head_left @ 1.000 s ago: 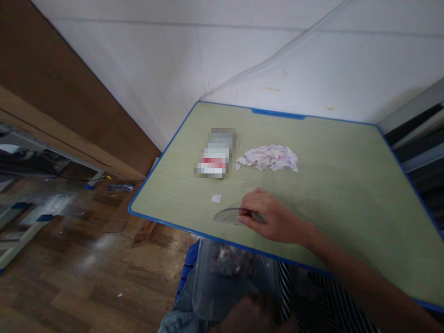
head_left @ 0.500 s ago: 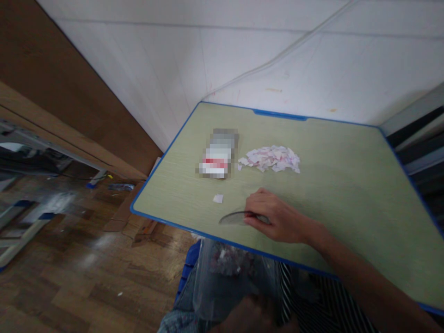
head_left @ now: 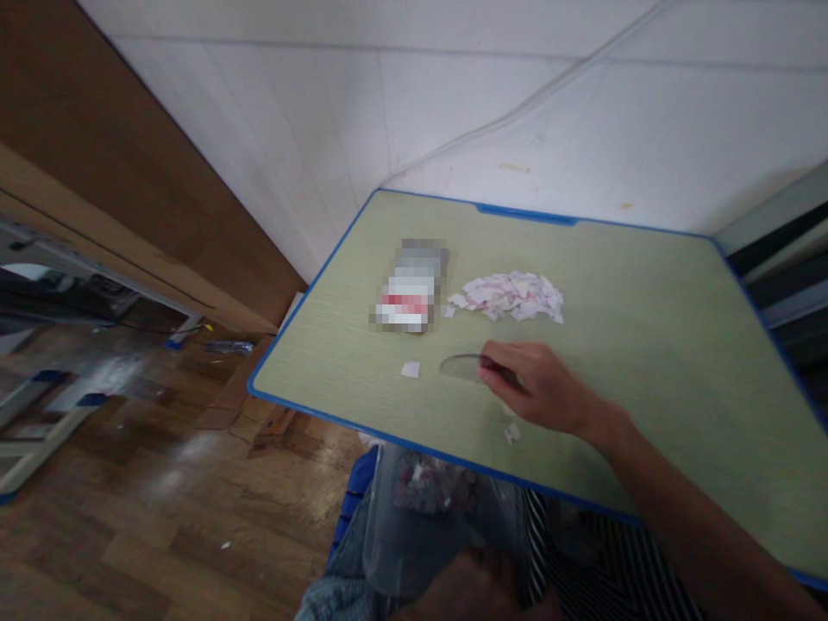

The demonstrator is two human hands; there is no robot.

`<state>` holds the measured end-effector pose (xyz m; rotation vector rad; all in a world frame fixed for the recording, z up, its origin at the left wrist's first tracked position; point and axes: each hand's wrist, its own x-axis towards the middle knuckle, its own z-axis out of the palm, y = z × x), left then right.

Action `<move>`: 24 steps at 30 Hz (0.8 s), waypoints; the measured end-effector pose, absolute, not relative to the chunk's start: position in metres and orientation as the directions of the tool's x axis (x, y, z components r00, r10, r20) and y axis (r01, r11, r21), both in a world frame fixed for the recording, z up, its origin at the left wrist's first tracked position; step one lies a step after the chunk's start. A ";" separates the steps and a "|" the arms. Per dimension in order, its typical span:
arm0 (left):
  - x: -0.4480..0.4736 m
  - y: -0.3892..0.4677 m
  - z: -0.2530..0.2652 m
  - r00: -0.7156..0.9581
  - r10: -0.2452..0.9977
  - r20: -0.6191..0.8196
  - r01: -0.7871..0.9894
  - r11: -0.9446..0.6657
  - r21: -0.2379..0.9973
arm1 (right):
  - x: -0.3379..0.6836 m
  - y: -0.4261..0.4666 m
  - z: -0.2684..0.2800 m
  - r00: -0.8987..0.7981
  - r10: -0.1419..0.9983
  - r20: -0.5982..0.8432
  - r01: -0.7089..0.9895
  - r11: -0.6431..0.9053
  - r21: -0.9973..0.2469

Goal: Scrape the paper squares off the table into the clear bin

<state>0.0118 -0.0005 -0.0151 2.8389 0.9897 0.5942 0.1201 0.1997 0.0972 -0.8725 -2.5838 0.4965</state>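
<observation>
My right hand (head_left: 530, 379) is closed around a thin, curved, comb-like piece (head_left: 459, 366) with a dark arched edge and a see-through lower part; blur hides its detail. It is held low over the pale green tabletop (head_left: 647, 345). One square paper scrap (head_left: 410, 370) lies left of it, and another scrap (head_left: 511, 434) lies just below my hand. Farther back is a heap of torn paper scraps (head_left: 511, 296). Below the table edge, my left hand (head_left: 469, 586) looks curled at the near side of a clear plastic tub (head_left: 381, 535), its fingers dark and partly hidden.
A blurred-out flat object (head_left: 410, 285) lies left of the heap. Crumpled bits (head_left: 433, 483) sit in the tub, under the table's blue rim (head_left: 310, 412). A white wall (head_left: 549, 103) with a cable stands behind; a brown wooden panel (head_left: 161, 164) is at left.
My right hand has moved right and slightly away from me with the comb-like piece. The scrap below it now shows. My left hand stays about where it was.
</observation>
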 end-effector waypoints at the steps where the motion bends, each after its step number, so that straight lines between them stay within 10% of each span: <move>1: 0.012 0.000 -0.014 0.720 0.611 0.329 0.580 -0.790 0.197 | 0.120 0.201 0.095 -0.715 0.653 0.250 0.499 0.727 -0.471; 14: 0.014 0.003 -0.007 0.798 0.577 0.174 0.541 -0.813 0.215 | 0.125 0.202 0.105 -0.859 0.510 0.031 0.429 0.752 -0.500; 24: 0.012 0.001 -0.011 0.760 0.599 0.251 0.558 -0.800 0.222 | 0.139 0.209 0.104 -0.718 0.682 0.141 0.513 0.655 -0.555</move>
